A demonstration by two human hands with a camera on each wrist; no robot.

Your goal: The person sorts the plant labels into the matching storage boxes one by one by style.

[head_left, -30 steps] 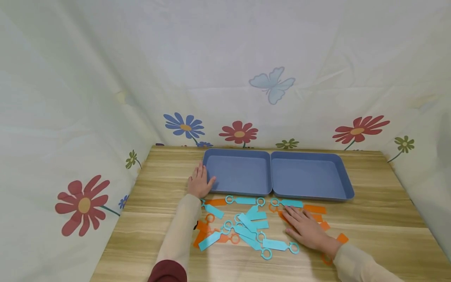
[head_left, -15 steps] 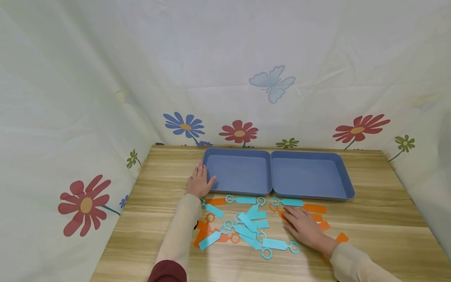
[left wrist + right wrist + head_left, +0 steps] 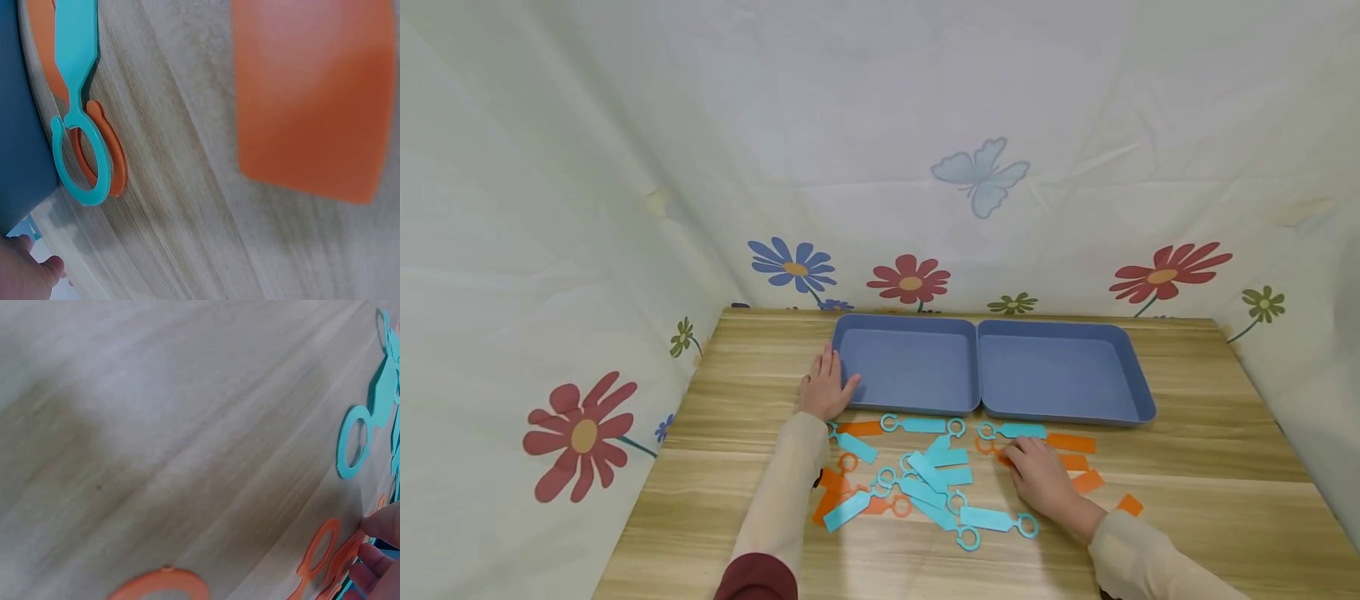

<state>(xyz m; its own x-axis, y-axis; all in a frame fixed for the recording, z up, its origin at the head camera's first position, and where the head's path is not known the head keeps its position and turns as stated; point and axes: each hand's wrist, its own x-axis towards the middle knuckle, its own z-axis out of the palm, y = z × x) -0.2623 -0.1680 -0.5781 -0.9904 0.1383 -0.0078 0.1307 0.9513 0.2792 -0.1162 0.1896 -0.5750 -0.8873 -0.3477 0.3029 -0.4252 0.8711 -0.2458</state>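
My left hand [image 3: 824, 387] rests at the left edge of the left blue-grey tray [image 3: 910, 322], fingers extended along its side and thumb over the rim. In the left wrist view, part of that hand [image 3: 28, 272] shows beside the tray wall [image 3: 22, 125]. My right hand [image 3: 1047, 479] is down among flat, ring-ended plastic tags right of the middle. Its thumb [image 3: 384, 524] and curled fingers pinch an orange tag [image 3: 344, 556]; the fingertips are partly cut off in the right wrist view. A turquoise tag [image 3: 1021, 431] lies just beyond them.
A second blue-grey tray [image 3: 1063, 417] adjoins the left one. Several turquoise tags [image 3: 988, 519] and orange tags [image 3: 876, 506] overlap in front of the trays on the wooden table [image 3: 1217, 467]. A flower-printed cloth [image 3: 850, 167] hangs behind.
My right hand has drawn its fingers and thumb in from a flatter spread and closed on an orange tag. The left hand and both trays stay where they were.
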